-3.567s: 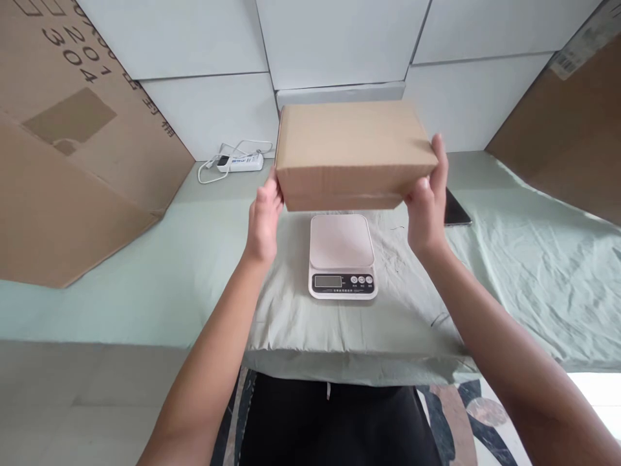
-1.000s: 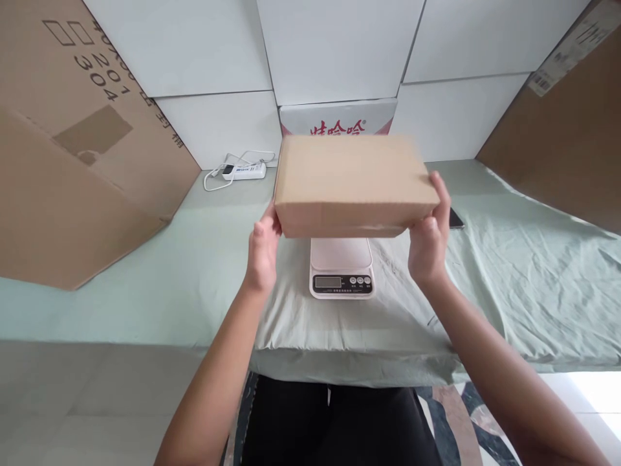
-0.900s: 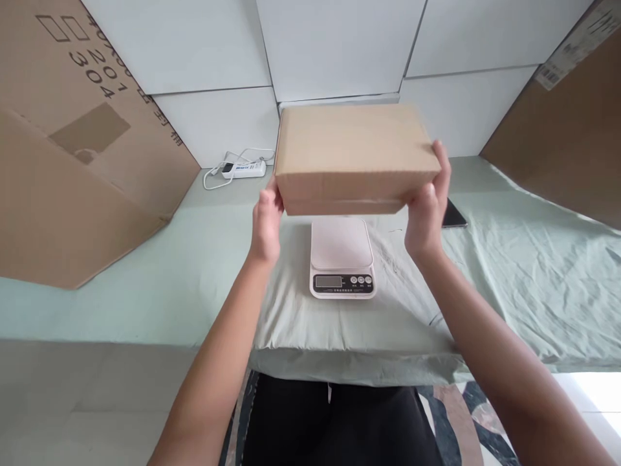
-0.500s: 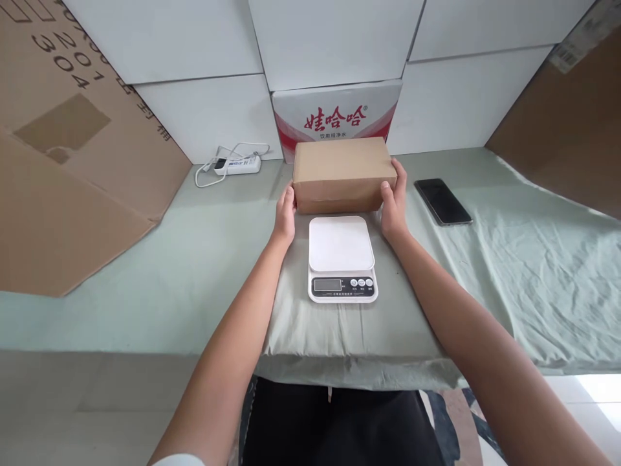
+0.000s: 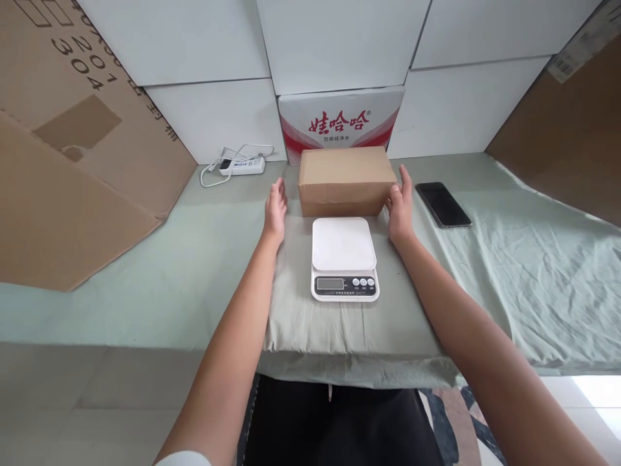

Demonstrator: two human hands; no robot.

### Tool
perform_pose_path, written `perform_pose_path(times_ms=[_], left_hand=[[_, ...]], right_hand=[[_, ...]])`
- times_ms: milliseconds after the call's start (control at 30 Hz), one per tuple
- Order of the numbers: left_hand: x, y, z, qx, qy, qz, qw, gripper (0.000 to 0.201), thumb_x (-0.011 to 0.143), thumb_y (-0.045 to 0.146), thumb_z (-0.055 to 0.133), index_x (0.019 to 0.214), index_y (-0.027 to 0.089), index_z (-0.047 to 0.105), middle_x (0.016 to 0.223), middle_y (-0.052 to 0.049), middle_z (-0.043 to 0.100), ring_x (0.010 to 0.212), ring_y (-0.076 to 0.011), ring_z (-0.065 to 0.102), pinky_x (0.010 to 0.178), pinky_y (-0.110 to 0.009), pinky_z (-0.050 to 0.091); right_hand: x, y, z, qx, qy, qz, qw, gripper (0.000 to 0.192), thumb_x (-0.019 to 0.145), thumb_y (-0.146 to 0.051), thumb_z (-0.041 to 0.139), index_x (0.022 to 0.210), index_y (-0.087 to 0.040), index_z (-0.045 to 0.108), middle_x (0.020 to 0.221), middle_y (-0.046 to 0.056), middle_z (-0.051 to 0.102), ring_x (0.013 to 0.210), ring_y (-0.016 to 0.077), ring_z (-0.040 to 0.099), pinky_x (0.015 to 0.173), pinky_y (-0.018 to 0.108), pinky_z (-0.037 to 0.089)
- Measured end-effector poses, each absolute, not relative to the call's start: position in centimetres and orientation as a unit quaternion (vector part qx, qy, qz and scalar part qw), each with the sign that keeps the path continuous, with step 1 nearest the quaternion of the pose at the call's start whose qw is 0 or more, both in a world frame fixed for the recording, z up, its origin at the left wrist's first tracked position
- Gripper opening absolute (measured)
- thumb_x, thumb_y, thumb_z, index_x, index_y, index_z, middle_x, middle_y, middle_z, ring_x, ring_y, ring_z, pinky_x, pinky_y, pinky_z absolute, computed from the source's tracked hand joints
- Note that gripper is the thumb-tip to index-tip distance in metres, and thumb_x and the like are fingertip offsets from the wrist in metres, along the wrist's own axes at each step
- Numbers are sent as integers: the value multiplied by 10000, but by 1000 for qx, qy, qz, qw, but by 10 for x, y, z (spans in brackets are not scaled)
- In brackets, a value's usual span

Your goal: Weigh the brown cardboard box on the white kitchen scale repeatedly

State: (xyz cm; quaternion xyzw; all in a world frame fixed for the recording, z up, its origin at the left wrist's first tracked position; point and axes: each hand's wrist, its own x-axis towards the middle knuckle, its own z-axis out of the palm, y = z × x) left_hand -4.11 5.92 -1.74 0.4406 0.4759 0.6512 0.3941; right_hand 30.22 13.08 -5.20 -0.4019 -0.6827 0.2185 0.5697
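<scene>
A closed brown cardboard box (image 5: 347,188) rests on the green cloth, just behind a white kitchen scale (image 5: 344,259) with a dark display panel and round buttons. My left hand (image 5: 276,212) is apart from the box on its left side, open, with the palm turned toward it. At the box's right end my right hand (image 5: 400,208) is open, its thumb near or touching the front right corner; contact there is hard to tell. The scale's white plate carries nothing.
A black smartphone (image 5: 443,204) lies to the right. Back left sits a white power strip (image 5: 242,166) with a coiled cable. A red-and-white printed carton (image 5: 342,116) stands behind the box. Large cardboard sheets (image 5: 92,188) flank the left and right sides.
Both hands have loosened from the cardboard box. The left hand has moved away to the left, and the right hand's fingers have come off the box's side. The camera view has shifted slightly.
</scene>
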Motion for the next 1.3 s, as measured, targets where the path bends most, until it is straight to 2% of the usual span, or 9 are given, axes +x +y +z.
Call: perform_pose_path(times_ms=[100,233,333,600,867,1067,1300], left_hand=[[-23,63,-23,448,467,629,430,1103,884,1070,495,1638,285,669,1905,-141,477,1827,-370,368,1488,-556,337],[-7,62,-24,469,452,619,438,1095,846,1084,548,1553,268,726,1791,-149,635,1796,-414,432,1474,-606,365],[-5,56,-13,483,437,632,421,1064,839,1086,569,1499,274,761,1738,-145,690,1790,-421,443,1466,-599,385],[-6,-11,29,545,393,658,340,913,956,982,577,1559,317,744,1731,-108,699,1783,-385,462,1462,-523,398],[4,-114,11,531,394,648,378,859,1017,916,548,1574,291,739,1692,-144,723,1769,-406,481,1465,-543,410],[6,-126,8,529,399,640,389,836,1032,909,512,1557,305,754,1706,-132,714,1780,-398,461,1467,-553,410],[6,-122,6,528,400,635,397,870,1028,912,520,1606,293,719,1770,-127,661,1805,-404,414,1481,-555,382]], right_hand=[[294,127,-48,-430,-659,272,554,1102,994,-971,406,1885,-360,188,1856,116,523,1703,340,553,1408,675,477],[287,119,-36,-427,-670,264,546,1159,929,-1029,454,1848,-339,305,1947,96,388,1847,362,306,1527,670,252],[282,108,-22,-409,-678,255,556,1224,904,-1055,455,1864,-321,256,1965,116,336,1854,393,276,1537,698,174],[284,53,12,-363,-702,189,583,1212,924,-1058,427,1884,-355,198,1977,103,282,1870,432,213,1519,733,218],[315,-24,-18,-372,-701,182,581,1042,1010,-919,522,1861,-366,291,1959,95,338,1850,434,282,1516,732,229],[318,-39,-23,-394,-693,189,574,1024,995,-922,546,1845,-396,325,1950,78,362,1835,427,319,1503,730,275],[315,-38,-18,-396,-695,185,571,947,1037,-875,518,1827,-377,361,1892,103,443,1809,453,347,1476,769,293]])
